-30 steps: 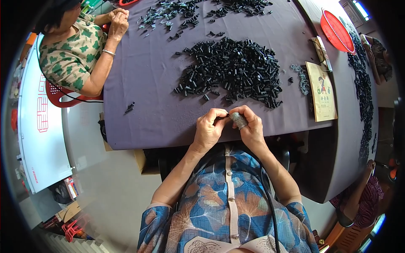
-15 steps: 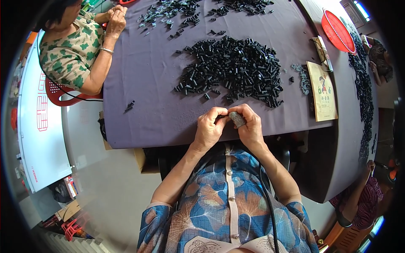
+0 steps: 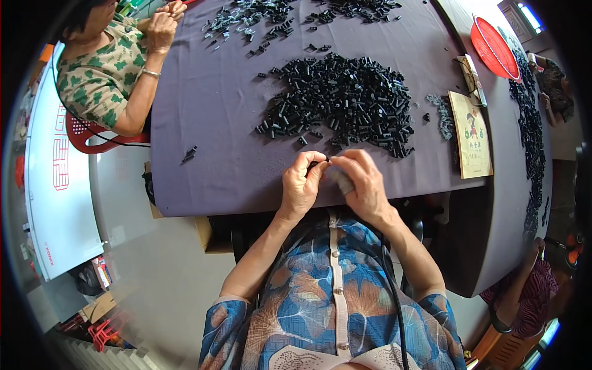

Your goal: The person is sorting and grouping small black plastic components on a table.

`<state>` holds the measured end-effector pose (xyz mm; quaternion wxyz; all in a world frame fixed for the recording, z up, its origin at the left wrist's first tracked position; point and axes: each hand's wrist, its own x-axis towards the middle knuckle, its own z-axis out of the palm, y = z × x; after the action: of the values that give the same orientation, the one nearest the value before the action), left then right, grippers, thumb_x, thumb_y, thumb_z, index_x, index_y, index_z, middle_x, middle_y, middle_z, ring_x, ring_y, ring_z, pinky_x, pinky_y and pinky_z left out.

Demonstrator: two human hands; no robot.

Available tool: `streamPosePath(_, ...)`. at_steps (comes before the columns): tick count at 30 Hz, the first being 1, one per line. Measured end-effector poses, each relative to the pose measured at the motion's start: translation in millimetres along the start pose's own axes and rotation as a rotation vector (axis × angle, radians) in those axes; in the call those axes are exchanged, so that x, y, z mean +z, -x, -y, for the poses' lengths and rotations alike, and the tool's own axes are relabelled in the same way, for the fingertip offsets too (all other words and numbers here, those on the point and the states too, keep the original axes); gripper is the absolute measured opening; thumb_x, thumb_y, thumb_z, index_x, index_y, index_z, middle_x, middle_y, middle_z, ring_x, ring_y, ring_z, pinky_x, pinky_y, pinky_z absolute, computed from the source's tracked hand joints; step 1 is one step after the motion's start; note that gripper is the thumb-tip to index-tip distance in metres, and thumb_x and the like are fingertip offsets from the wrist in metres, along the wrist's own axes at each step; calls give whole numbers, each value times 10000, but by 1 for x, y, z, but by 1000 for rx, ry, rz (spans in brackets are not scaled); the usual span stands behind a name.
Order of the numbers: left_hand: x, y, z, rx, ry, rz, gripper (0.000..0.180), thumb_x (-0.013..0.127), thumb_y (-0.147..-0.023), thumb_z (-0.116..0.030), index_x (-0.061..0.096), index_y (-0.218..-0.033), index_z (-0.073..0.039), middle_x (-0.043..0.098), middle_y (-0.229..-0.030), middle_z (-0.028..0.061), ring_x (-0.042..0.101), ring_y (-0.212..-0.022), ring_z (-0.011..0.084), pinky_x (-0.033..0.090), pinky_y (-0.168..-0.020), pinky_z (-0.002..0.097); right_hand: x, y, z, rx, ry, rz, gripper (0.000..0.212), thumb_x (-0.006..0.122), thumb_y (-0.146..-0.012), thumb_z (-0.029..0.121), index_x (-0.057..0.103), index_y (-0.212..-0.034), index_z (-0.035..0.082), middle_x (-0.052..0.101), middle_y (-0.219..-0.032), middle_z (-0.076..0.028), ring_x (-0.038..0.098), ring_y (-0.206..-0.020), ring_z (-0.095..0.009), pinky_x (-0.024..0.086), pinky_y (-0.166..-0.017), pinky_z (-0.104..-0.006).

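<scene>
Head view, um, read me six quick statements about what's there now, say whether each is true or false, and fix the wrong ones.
1. The left hand holds a small black piece. True.
2. The right hand is far from the left. False: the two are close together.
3. The big black heap lies beyond both hands. True.
4. The booklet lies left of that heap. False: it lies to the right.
5. The red basket is farther from the person than the booklet. True.
6. The co-worker's shirt at upper left is plain. False: it has green shapes on it.
</scene>
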<state>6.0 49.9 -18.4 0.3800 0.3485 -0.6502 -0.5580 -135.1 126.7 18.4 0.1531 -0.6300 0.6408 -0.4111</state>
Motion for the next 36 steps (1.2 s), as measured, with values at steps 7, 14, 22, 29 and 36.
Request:
streamPosePath(7,-2,-5,-6,-171,174,5,80,575,-935,-35,597,-1012,-40,672,-851,28,554,-618,52,451,-536,194,-8,-27,-16,-15,361,33,312,649,-653,-3,625,-950,89,560,-959,-71,530,-905,-274,436,-782,-373)
streamPosePath(14,-4,-6,-7,-193,191,26,101,554,-961,-54,579,-1057,-36,666,-876,47,532,-628,43,437,-540,186,1,-34,-13,39,444,143,275,616,-707,-10,643,-965,82,572,-984,-71,540,-921,-263,431,-798,-372)
streamPosePath(22,-7,-7,-13,-229,222,60,94,524,-987,-119,564,-1057,-70,586,-800,10,488,-619,53,415,-546,199,6,-33,-12,32,526,154,130,584,-766,104,604,-892,81,549,-927,-73,530,-879,-251,403,-774,-373)
streamPosePath(29,-5,-6,-5,-164,212,88,99,491,-1007,-152,545,-1038,-75,522,-732,-14,453,-600,54,396,-545,204,2,-24,-5,-11,367,44,280,578,-708,-4,555,-978,65,540,-962,-105,540,-901,-287,417,-770,-385)
streamPosePath(36,-2,-7,-7,-179,190,111,82,489,-1004,-139,544,-1026,-82,488,-695,-39,429,-593,41,370,-528,192,-1,-16,5,215,-232,21,389,481,-667,-161,558,-1013,0,598,-945,-188,604,-903,-382,493,-767,-412)
